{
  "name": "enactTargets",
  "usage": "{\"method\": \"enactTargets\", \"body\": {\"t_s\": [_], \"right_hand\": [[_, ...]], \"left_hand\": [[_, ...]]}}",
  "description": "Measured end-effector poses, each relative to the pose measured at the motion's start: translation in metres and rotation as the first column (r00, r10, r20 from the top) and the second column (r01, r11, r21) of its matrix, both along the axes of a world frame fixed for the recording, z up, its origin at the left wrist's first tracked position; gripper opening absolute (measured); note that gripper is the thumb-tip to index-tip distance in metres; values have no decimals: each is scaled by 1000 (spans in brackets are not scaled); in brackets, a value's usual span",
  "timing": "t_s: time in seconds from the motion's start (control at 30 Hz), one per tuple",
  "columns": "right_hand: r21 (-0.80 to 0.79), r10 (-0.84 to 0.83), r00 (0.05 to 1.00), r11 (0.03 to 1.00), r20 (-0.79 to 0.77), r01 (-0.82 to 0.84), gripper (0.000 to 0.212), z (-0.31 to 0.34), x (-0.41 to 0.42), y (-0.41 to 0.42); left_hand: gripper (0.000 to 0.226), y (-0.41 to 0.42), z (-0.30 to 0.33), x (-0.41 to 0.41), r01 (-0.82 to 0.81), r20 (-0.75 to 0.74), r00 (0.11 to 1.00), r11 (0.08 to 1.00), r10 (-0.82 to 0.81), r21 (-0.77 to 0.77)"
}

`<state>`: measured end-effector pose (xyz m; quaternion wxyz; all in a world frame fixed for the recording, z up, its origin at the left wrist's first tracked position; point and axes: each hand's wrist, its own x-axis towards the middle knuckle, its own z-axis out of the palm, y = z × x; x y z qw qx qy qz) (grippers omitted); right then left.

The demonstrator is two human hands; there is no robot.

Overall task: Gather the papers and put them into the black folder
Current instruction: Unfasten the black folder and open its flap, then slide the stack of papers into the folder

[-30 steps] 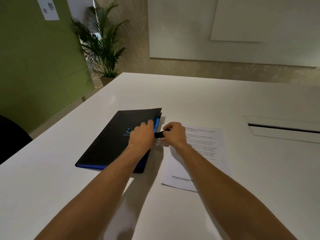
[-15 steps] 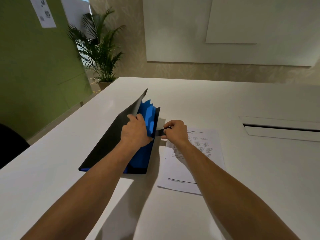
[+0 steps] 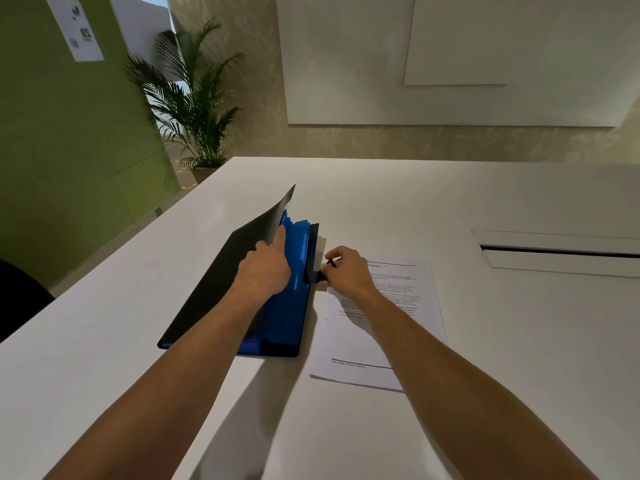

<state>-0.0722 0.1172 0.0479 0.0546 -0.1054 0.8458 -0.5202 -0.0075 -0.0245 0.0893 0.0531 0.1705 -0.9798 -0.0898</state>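
The black folder (image 3: 214, 289) lies on the white table (image 3: 485, 341), its front cover raised at a slant so the blue tabbed dividers (image 3: 294, 271) show. My left hand (image 3: 265, 268) grips the cover's free edge and holds it up. My right hand (image 3: 346, 271) pinches the black closure flap at the folder's right edge. A small stack of printed papers (image 3: 398, 317) lies flat just right of the folder, partly under my right wrist and forearm.
A cable slot with a raised white lid (image 3: 561, 252) sits in the table at the right. A potted palm (image 3: 194, 109) and a green wall panel (image 3: 69, 150) stand beyond the table's left edge. A dark chair back (image 3: 17, 299) shows at far left.
The folder was closed a second ago. My left hand has lifted the cover, exposing the blue dividers, and raised it a little further since. My right hand stays on the flap.
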Motion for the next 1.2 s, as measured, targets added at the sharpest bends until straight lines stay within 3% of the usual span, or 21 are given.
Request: {"method": "enactTargets", "body": {"t_s": [0.1, 0.27, 0.33, 0.4, 0.53, 0.7, 0.83, 0.97, 1.13, 1.2], "right_hand": [[61, 45, 998, 997, -32, -43, 40, 0, 4, 9], [184, -135, 978, 969, -161, 164, 42, 2, 7, 49], [266, -209, 962, 931, -175, 251, 43, 2, 5, 71], [352, -258, 952, 887, -163, 301, 48, 2, 4, 94], [510, -316, 937, 788, -146, 345, 53, -6, 11, 133], [595, -342, 932, 727, -119, 343, 49, -9, 19, 150], [580, -329, 942, 754, -74, 309, 37, -5, 18, 144], [489, -384, 923, 801, -21, 345, 38, -6, 13, 146], [146, -386, 855, 923, 347, 357, 24, -3, 4, 164], [150, -358, 860, 934, 365, 325, 18, -5, 5, 163]], "left_hand": [[74, 3, -7, -2, 45, 55, 998, 999, -44, -21], [15, 16, -26, -6, 39, 129, 991, 999, -34, -38], [12, 20, -32, -9, 26, 148, 989, 999, -20, -38], [21, 23, -37, -12, 24, 157, 987, 1000, -22, -7], [63, 23, -39, -18, 46, 228, 973, 999, -41, -14], [84, 23, -35, -19, 93, 284, 956, 994, -71, -62], [89, 28, -37, -19, 82, 266, 963, 991, -51, -106], [88, 29, -38, -19, 76, 261, 964, 991, -46, -106], [84, 28, -38, -20, 84, 265, 963, 989, -49, -120], [82, 29, -37, -20, 90, 265, 963, 990, -58, -108]]}}
